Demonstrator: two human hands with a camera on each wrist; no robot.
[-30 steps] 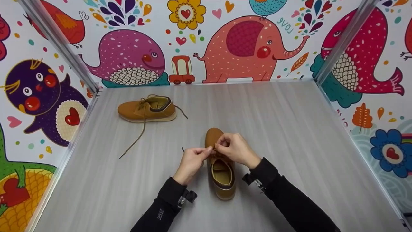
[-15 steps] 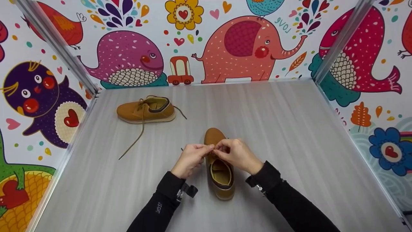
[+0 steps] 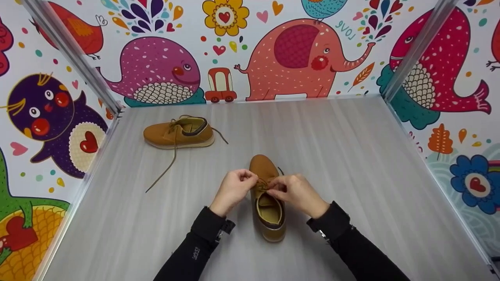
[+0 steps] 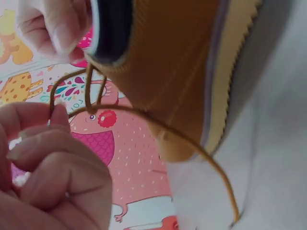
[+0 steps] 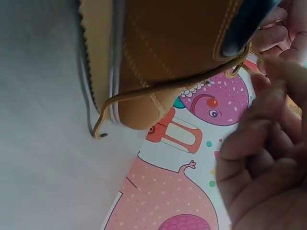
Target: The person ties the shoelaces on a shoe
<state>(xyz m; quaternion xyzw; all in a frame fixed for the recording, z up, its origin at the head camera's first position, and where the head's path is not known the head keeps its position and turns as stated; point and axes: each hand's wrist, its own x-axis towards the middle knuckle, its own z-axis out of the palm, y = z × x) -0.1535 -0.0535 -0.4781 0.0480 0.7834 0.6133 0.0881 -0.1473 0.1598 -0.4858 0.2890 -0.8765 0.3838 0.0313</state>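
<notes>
A tan low shoe (image 3: 262, 166) stands on the floor panel, toe pointing away from me. My left hand (image 3: 231, 191) is on its left side, pinching a loop of the brown shoelace (image 4: 144, 113) between thumb and forefinger. From the right, my right hand (image 3: 300, 193) pinches the lace near the knot, at the top of the tongue. The left wrist view shows the raised lace loop (image 4: 52, 93) running up to the left fingertips. A loose lace end (image 5: 148, 89) hangs over the shoe's side down to the surface in the right wrist view.
A matching tan shoe (image 3: 158, 134) sits at the back left, toe to the left, its lace (image 3: 164, 173) trailing forward over the grey board surface (image 3: 340, 144). Walls printed with cartoon animals (image 3: 297, 58) enclose the back and both sides, with metal posts (image 3: 414, 54) at the corners.
My hands have drawn apart over the laces: the right moved back and to the right, the left slightly forward. The lace loops between them now show. The far shoe stays put.
</notes>
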